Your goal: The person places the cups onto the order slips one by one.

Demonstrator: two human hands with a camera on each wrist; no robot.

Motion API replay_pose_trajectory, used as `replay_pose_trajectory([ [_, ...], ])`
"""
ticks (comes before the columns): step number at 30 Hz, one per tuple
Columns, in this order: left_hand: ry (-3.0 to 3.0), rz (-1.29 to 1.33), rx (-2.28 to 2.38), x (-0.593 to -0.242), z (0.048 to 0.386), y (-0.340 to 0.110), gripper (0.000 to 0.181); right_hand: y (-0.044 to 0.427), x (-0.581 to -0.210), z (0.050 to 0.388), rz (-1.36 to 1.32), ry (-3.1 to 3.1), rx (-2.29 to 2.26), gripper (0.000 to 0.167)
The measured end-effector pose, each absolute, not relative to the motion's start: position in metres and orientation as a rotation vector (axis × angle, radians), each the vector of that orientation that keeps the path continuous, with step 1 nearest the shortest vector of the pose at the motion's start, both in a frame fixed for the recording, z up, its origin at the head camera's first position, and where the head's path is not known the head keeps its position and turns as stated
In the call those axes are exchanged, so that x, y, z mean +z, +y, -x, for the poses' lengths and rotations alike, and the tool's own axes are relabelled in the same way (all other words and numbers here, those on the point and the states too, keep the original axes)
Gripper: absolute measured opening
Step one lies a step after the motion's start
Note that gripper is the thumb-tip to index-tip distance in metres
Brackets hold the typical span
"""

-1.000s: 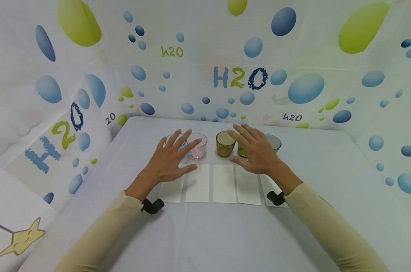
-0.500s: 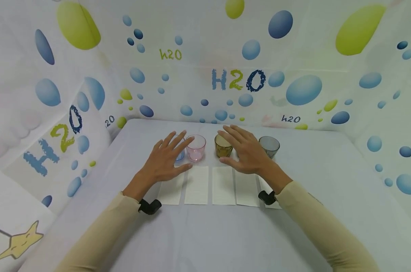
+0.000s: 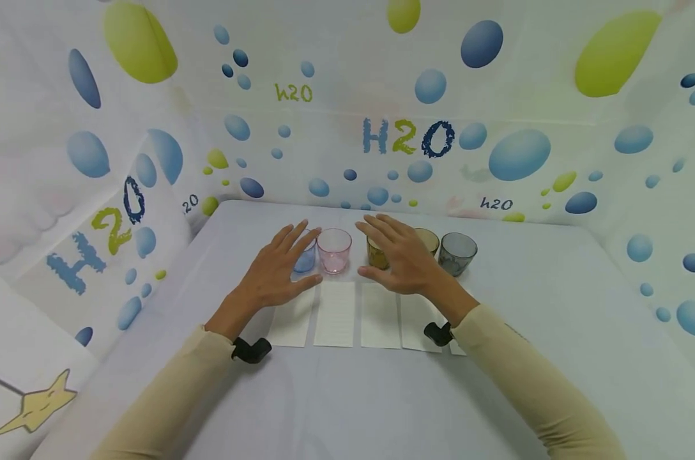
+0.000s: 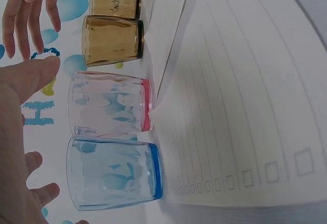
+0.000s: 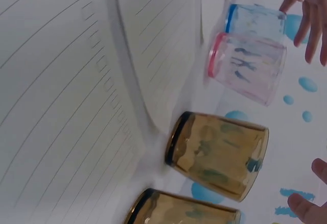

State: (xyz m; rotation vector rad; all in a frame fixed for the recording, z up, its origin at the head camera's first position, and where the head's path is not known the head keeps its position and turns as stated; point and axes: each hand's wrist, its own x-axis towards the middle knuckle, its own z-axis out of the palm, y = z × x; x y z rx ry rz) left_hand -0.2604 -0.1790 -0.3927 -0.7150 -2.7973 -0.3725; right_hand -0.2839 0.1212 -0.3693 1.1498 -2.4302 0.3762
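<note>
Both hands hover over a row of coloured drinking glasses, fingers spread and holding nothing. My left hand [image 3: 274, 273] is in front of the blue glass [image 3: 305, 260], partly covering it; beside that stands the pink glass [image 3: 334, 252]. My right hand [image 3: 402, 260] partly hides one amber glass [image 3: 375, 257] and a second amber glass [image 3: 428, 239]. At the row's right end is a grey glass [image 3: 458, 253]. In the left wrist view, the blue glass [image 4: 112, 175] and pink glass [image 4: 110, 104] stand apart from the fingers. The right wrist view shows an amber glass [image 5: 219, 155] untouched.
Several lined paper sheets [image 3: 334, 316] lie side by side in front of the glasses on the white-covered table [image 3: 347, 402]. A white backdrop [image 3: 336, 38] printed with blue and green bubbles rises behind and at the sides.
My right hand has drifted left, uncovering the grey glass and part of the second amber one. The left hand has shifted slightly left, showing more of the pink glass. The glasses stay put.
</note>
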Motion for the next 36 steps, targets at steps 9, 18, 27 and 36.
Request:
replay_pose_trajectory([
  [9,-2.814,0.656,-0.570,-0.394,0.259,-0.186,0.088,0.107,-0.367,0.286,-1.177,-2.428,0.406,0.092],
  [18,-2.827,0.583,-0.716,-0.399,0.260,-0.195,0.090,0.090,-0.369,0.290,-1.144,-2.477,0.444,0.086],
  [27,-2.831,0.512,-0.796,-0.403,0.262,-0.203,0.092,0.075,-0.367,0.292,-1.113,-2.578,0.566,0.085],
  [36,-2.824,0.499,-0.896,-0.407,0.262,-0.211,0.093,0.060,-0.367,0.292,-1.106,-2.590,0.586,0.086],
])
